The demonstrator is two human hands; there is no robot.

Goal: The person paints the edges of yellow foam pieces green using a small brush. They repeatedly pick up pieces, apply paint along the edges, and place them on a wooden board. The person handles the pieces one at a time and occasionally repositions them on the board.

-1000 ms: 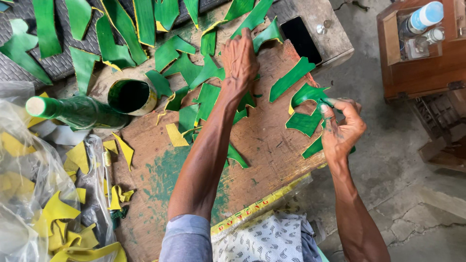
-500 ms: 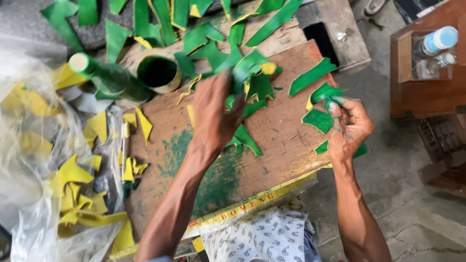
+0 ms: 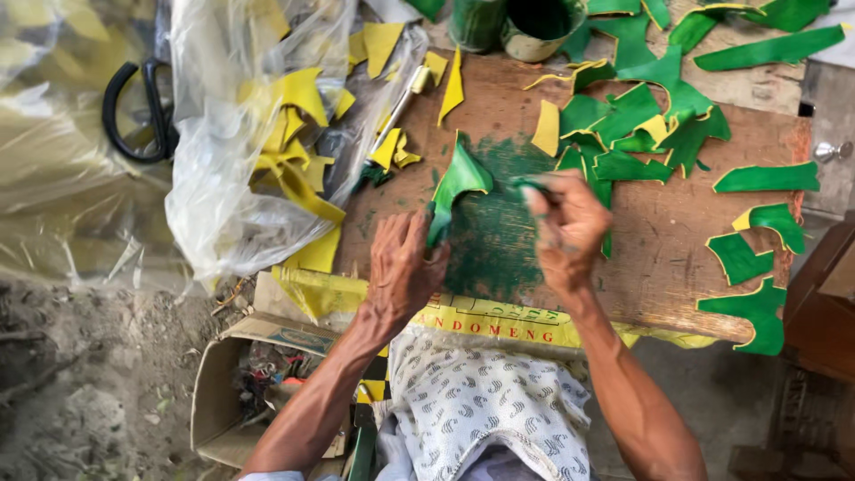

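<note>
My left hand (image 3: 403,267) grips the lower end of a curled green cut-out piece (image 3: 456,185), held over the green-stained patch of the wooden board (image 3: 659,258). My right hand (image 3: 566,227) is closed beside it, fingertips pinching something small and green at the piece's right edge; what it pinches is blurred. A heap of green pieces with yellow edges (image 3: 641,125) lies on the board just beyond my right hand. More green pieces (image 3: 755,258) lie spread along the board's right side.
A clear plastic bag with yellow scraps (image 3: 267,134) lies left of the board. Black scissors (image 3: 142,107) rest under plastic at far left. A green can (image 3: 534,22) stands at the board's far edge. An open cardboard box (image 3: 258,383) sits below on the ground.
The view swung left. My left hand came back from the green heap with a piece in it. My right hand moved left from the board's right side and met that piece over the stained patch.
</note>
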